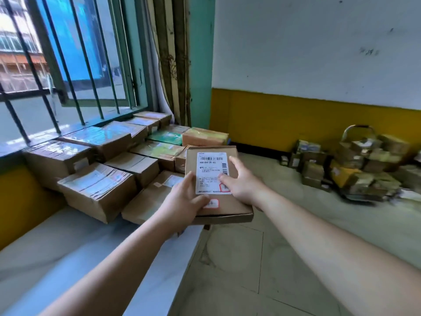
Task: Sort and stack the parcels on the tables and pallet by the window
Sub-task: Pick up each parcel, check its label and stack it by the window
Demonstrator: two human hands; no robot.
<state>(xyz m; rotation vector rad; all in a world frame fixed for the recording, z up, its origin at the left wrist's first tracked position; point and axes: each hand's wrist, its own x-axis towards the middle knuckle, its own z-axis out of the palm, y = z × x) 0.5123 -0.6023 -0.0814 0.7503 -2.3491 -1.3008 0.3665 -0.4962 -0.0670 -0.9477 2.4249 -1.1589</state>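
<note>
In the head view, both hands held a flat cardboard parcel [218, 188] above the near right corner of the white table [68, 258], label up. The left hand [182, 201] gripped its near left edge, thumb across the shipping label [213, 172]; the right hand [241, 181] clasped the right side, fingers curled onto the label. The step looked like placing it: next it needed lowering squarely onto the stacked boxes [100, 169] under the barred window [57, 65], probably the flat one just beside it.
</note>
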